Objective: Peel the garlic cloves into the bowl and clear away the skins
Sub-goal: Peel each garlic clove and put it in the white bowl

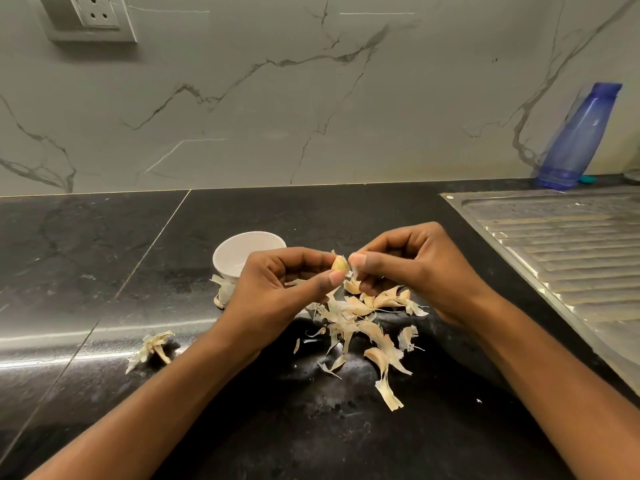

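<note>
My left hand (277, 289) pinches a small pale garlic clove (340, 264) between thumb and fingers above the black counter. My right hand (412, 268) pinches a strip of skin (354, 271) at the clove's right side. Behind my left hand stands a small white bowl (239, 252), its inside partly hidden. Under and in front of the hands lies a loose pile of papery skins (356, 323) with several cloves (377, 301) among them. A garlic stem with husk (152, 346) lies apart at the left.
A steel sink drainboard (561, 244) fills the right side of the counter. A blue plastic bottle (578, 136) stands at the back right against the marble wall. A wall socket (93, 12) is at the top left.
</note>
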The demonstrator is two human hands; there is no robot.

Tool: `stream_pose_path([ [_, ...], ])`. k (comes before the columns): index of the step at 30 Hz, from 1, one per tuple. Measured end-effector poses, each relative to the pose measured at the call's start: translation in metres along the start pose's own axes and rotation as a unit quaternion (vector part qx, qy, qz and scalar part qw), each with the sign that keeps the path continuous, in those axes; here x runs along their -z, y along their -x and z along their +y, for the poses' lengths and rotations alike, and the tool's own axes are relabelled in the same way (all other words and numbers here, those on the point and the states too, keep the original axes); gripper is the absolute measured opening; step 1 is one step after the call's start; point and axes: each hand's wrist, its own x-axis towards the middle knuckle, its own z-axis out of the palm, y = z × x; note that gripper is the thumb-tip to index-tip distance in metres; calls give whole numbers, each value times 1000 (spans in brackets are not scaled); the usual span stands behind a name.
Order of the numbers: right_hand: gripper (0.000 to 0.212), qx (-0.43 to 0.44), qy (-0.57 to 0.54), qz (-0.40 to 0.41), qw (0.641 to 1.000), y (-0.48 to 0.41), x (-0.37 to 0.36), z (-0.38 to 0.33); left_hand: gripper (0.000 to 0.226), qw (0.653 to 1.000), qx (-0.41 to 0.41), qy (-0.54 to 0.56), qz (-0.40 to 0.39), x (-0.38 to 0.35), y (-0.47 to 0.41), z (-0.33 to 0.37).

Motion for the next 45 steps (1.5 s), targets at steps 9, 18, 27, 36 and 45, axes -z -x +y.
stream_pose_path([
  [9,15,0,42,-23,999,1,-6,1,22,998,-32,-53,1,2,0,-3],
  [18,9,5,67,-24,997,-1,-14,5,20,998,-42,-47,-17,1,0,-2],
  [27,20,5,-12,-25,1000,-3,-18,6,31,992,19,121,-34,1,1,3],
  [36,7,35,55,-16,998,0,-9,2,33,999,-2,33,-2,6,-1,4],
  [45,9,33,107,-34,993,3,-8,2,19,996,-64,-62,-12,4,0,0],
])
